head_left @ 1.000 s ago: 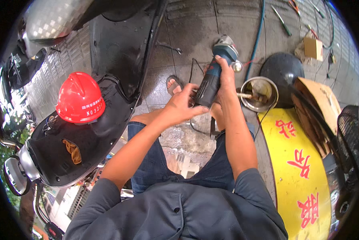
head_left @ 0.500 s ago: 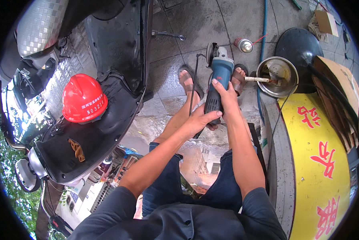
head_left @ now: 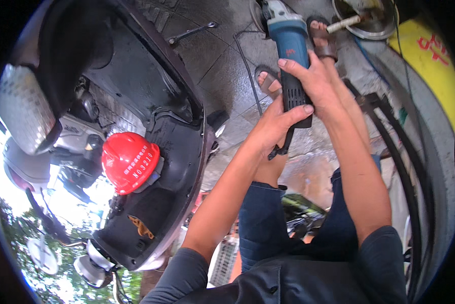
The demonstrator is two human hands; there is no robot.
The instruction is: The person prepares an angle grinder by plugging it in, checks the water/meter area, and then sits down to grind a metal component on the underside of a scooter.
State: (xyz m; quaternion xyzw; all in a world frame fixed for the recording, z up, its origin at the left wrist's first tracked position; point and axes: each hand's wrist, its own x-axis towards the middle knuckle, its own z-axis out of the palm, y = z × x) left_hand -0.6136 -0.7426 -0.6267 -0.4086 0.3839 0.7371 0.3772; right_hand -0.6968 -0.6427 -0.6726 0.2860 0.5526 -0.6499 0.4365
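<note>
A blue and black angle grinder (head_left: 290,48) is in both my hands, its disc end pointing away from me near the top edge. My left hand (head_left: 278,124) grips the black rear end of the body, with the thumb laid across it. Further forward, my right hand (head_left: 316,86) is wrapped round the right side, its thumb on top. The grinder's disc (head_left: 258,15) is partly cut off by the edge of the picture. A black cord (head_left: 248,71) loops down on the left of the tool. The fingers under the grinder are hidden.
At left stands a motor scooter (head_left: 179,137) with a red hard hat (head_left: 130,163) and a brown scrap (head_left: 141,227) on it. A wrench-like metal bar (head_left: 193,33) sticks out beside it. At upper right are a metal basin (head_left: 374,35), a pale-handled brush (head_left: 345,24) and a yellow sign (head_left: 430,66).
My view has turned and shifted left, so the scooter shows larger and the spray can is out of frame. The grinder appears higher and further right, still in both hands.
</note>
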